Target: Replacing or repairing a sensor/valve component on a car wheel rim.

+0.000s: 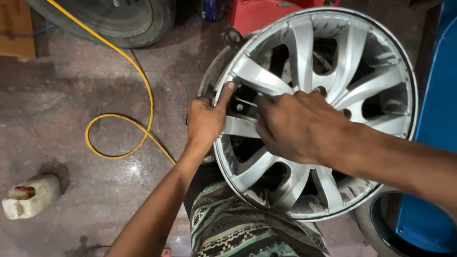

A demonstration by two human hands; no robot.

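Left hand: the left hand (205, 121) is clenched around the rim edge of the silver multi-spoke alloy wheel rim (316, 112), thumb stretched up along a spoke, fingers wrapped behind the edge and out of sight.
Right hand: the right hand (300, 126) lies over the wheel rim's spokes just right of the left hand, fingers curled toward a gap between spokes; whether they pinch anything there cannot be told.
Wheel rim: tilted upright, face toward the camera, under both hands and leaning over the person's patterned green-and-cream trouser leg (243, 228) below the hands.
Floor: a stained concrete floor (62, 109) spreads left of the left hand.
Hose: a thin yellow hose (119, 116) loops on the floor, left of the left hand.
Jug: a dirty white plastic jug (31, 196) lies far left and below.
Tyre: a black rubber tyre (119, 19) sits up and left.
Panel: a blue panel (435, 119) stands right of the right arm.
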